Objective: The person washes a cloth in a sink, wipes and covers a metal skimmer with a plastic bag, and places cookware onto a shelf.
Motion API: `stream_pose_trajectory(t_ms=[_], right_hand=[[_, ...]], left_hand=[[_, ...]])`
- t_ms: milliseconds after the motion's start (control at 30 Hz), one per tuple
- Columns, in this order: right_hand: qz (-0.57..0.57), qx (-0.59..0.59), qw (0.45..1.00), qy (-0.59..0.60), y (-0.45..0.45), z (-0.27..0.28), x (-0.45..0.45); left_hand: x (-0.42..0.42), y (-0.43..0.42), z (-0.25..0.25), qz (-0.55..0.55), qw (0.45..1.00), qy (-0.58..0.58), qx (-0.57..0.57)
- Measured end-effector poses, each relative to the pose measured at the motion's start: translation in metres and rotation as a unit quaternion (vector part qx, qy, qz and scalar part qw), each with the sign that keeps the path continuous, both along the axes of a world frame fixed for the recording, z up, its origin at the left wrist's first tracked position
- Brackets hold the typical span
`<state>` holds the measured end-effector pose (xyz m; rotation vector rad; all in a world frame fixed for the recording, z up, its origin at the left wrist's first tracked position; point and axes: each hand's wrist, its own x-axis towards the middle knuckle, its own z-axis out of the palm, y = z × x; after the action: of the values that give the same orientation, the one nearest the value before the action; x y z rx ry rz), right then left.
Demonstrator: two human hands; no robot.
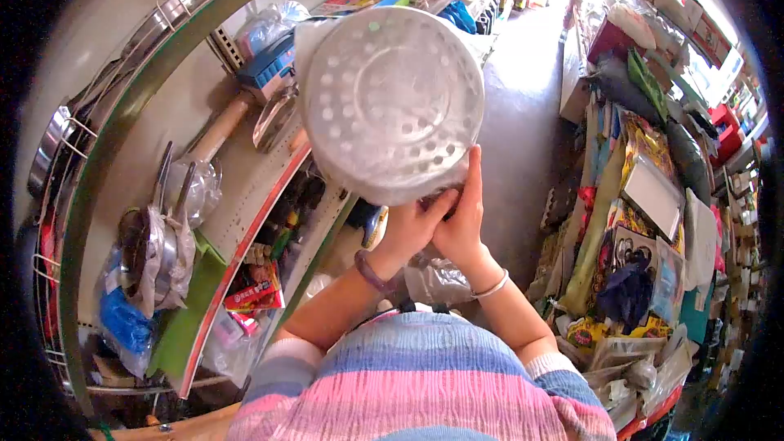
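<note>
A round silvery metal steamer basket (392,102) with rings of holes in its flat face is held up in front of me. A cloudy plastic wrap seems to cover it. My left hand (414,227) grips its near edge from below, and most of those fingers are hidden behind it. Close beside it, my right hand (462,214) presses against the same edge, with some fingers pointing up along the rim. The two hands touch at the thumbs.
On the left shelf stand a wooden rolling pin (222,126), a blue box (268,69) and bagged pans (163,257). A red packet (255,290) lies lower down. To the right, a rack holds a white tray (653,196) and packaged goods. A grey aisle floor (523,131) runs between.
</note>
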<state>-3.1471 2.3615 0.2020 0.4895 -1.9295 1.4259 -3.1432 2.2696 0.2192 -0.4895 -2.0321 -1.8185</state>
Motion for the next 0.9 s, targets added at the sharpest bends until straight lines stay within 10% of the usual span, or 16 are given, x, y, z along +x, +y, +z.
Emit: stream_pose_trajectory(t_ms=[567,700,800,900], right_hand=[[-0.001,0.201,0.979,0.037,0.014,-0.012,0.014],[0.185,0.034,0.978,-0.087,0.047,-0.008,0.020],[0.276,-0.228,0.866,-0.349,0.084,-0.018,0.027],[0.220,-0.327,0.860,-0.323,0.109,-0.010,0.014]], left_hand=[[-0.001,-0.012,0.004,0.011,0.989,-0.145,0.008],[-0.012,-0.024,0.004,0.040,0.992,-0.100,-0.068],[-0.025,-0.033,0.015,0.022,0.999,-0.029,0.003],[-0.012,-0.036,0.018,0.016,0.962,-0.268,-0.043]])
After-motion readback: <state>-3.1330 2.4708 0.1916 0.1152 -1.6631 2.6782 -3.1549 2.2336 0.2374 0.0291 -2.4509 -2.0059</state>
